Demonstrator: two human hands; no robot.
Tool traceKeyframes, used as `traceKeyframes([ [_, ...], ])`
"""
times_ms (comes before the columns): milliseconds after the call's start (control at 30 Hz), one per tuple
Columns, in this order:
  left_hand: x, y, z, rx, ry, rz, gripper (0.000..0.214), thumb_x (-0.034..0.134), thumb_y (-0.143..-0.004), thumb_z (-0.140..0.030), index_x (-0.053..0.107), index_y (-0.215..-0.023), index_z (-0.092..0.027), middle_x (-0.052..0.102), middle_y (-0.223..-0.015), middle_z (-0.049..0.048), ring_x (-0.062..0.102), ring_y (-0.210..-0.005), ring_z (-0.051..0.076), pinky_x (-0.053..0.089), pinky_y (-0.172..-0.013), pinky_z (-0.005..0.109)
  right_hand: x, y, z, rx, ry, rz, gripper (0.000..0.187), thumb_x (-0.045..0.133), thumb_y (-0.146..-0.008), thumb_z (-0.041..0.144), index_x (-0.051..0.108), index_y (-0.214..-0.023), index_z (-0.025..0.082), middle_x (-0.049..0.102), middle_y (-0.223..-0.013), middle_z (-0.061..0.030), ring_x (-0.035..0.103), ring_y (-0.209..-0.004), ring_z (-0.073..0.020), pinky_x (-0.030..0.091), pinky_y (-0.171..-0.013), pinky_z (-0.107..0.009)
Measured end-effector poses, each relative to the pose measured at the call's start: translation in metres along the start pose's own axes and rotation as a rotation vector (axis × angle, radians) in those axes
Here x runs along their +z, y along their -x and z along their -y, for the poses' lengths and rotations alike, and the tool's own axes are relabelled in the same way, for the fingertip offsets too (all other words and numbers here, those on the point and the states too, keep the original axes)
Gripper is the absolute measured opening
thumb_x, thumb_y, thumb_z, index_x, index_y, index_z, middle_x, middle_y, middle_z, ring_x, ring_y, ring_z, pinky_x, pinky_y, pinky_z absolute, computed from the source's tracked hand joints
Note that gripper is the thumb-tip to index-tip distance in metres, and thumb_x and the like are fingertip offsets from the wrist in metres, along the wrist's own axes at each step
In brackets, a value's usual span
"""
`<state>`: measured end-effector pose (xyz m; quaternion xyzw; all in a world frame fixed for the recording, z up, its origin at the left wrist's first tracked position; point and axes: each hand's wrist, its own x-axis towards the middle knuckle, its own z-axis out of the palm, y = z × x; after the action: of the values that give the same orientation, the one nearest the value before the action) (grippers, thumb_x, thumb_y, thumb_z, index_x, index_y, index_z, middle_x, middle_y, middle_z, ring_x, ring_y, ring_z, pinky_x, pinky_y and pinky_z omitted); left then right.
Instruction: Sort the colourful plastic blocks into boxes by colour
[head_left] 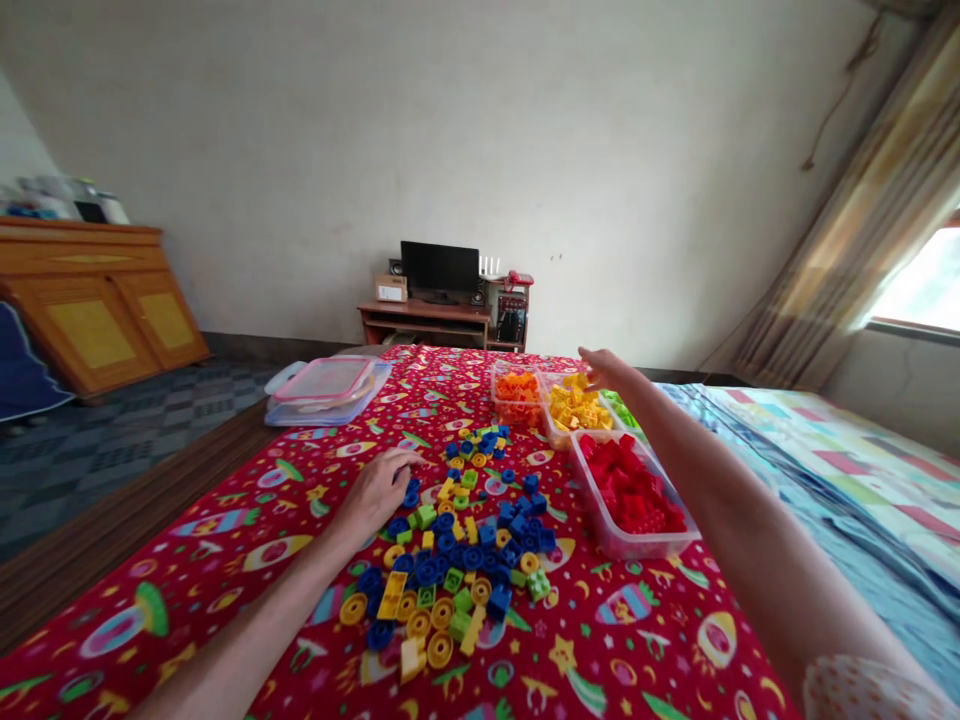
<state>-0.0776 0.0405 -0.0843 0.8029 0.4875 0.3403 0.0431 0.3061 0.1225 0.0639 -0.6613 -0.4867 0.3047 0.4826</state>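
My left hand [382, 490] rests at the left edge of a loose pile of toy building blocks [457, 550] in blue, yellow and green, some of them round wheels. Its fingers are loosely bent and apart, close to a few blue pieces; I see nothing held. Stretched far forward, my right hand [601, 368] hovers over the back of a clear box of yellow blocks [576, 405]. Its fingers look apart, with the lower ones near the yellow blocks. A box of red blocks [634, 490], one of orange blocks [519, 390] and some light green blocks [619, 408] stand around it.
Box lids [330, 385] lie stacked at the left edge of the red patterned cloth [285, 500]. Beyond the table are a desk [427, 312] with a monitor [440, 268], a wooden cabinet [97, 310] at left and a bed [847, 450] at right.
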Motion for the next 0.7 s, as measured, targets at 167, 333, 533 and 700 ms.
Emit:
traceKeyframes([
  [167,0.001,-0.001,0.001,0.002,-0.005,0.003,0.033,0.037,-0.078,-0.022,0.069,-0.086,-0.019,0.071,-0.098,0.0060,0.065,-0.093,0.020,0.051,-0.089,0.032,-0.008,0.008,-0.009,-0.162,0.667,0.083,0.024,0.055,-0.087,0.028,0.068,-0.088,0.008,0.066,-0.072,-0.0093,0.064,-0.071,-0.0201,0.056,-0.068,-0.036],
  [333,0.002,-0.001,0.002,0.011,-0.006,0.010,0.034,0.036,-0.077,-0.022,0.069,-0.087,-0.018,0.070,-0.100,0.0073,0.065,-0.095,0.021,0.050,-0.092,0.034,-0.010,0.026,-0.030,-0.436,1.092,0.434,0.050,0.060,-0.085,0.035,0.055,-0.132,0.021,0.052,-0.139,-0.0099,0.045,-0.130,-0.0280,0.034,-0.108,-0.040],
  [533,0.001,0.000,0.003,0.004,0.001,0.011,0.034,0.037,-0.078,-0.024,0.069,-0.088,-0.019,0.070,-0.099,0.0066,0.064,-0.095,0.021,0.049,-0.093,0.035,-0.001,0.018,-0.051,-0.457,1.256,0.521,0.056,0.050,-0.090,0.030,0.039,-0.144,0.019,0.039,-0.148,-0.0124,0.036,-0.136,-0.0299,0.033,-0.110,-0.043],
  [700,0.001,-0.001,0.003,0.011,0.012,0.010,0.033,0.038,-0.077,-0.024,0.069,-0.086,-0.020,0.071,-0.098,0.0060,0.065,-0.093,0.021,0.051,-0.090,0.034,0.010,-0.011,-0.058,-0.490,1.199,0.436,0.054,0.048,-0.087,0.016,0.044,-0.141,0.015,0.045,-0.143,-0.0145,0.043,-0.131,-0.0276,0.037,-0.107,-0.039],
])
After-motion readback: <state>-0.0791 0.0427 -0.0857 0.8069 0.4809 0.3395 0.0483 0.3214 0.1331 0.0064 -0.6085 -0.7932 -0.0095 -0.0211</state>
